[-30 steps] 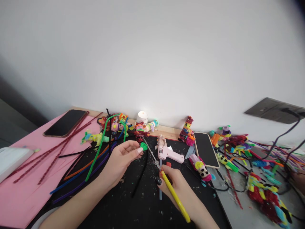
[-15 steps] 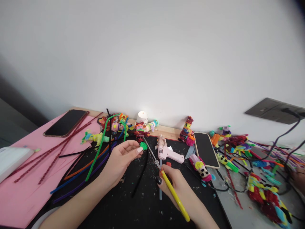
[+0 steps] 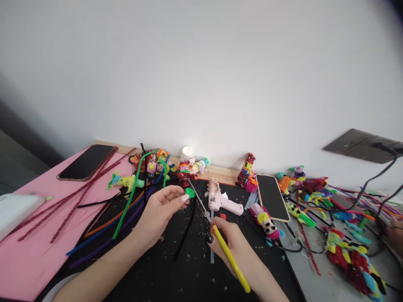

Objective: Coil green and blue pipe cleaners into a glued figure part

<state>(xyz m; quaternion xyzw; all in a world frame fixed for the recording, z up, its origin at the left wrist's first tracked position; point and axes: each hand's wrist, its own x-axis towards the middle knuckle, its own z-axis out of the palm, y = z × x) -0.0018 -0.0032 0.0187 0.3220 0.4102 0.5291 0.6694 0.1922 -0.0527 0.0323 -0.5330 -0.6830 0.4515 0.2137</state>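
My left hand [image 3: 159,212] pinches a small green pipe-cleaner piece [image 3: 190,192] between thumb and fingertips. In my right hand [image 3: 237,241] is a pair of scissors with yellow handles [image 3: 232,263]. Its narrow blades point up and left, just right of the green piece. Whether the blades touch the green piece I cannot tell. Behind them stands a dark red pipe-cleaner figure [image 3: 185,174] in front of a white paper cup [image 3: 188,155]. A pale pink glue gun [image 3: 225,204] lies right of the blades on the black mat [image 3: 163,268].
On the left, a phone [image 3: 87,161] and dark red pipe cleaners [image 3: 75,199] lie on pink sheet [image 3: 28,260]. Another phone [image 3: 272,197] leans at right, near several pipe-cleaner figures [image 3: 355,264] and black cables. Another person's hand [image 3: 395,235] shows at the right edge.
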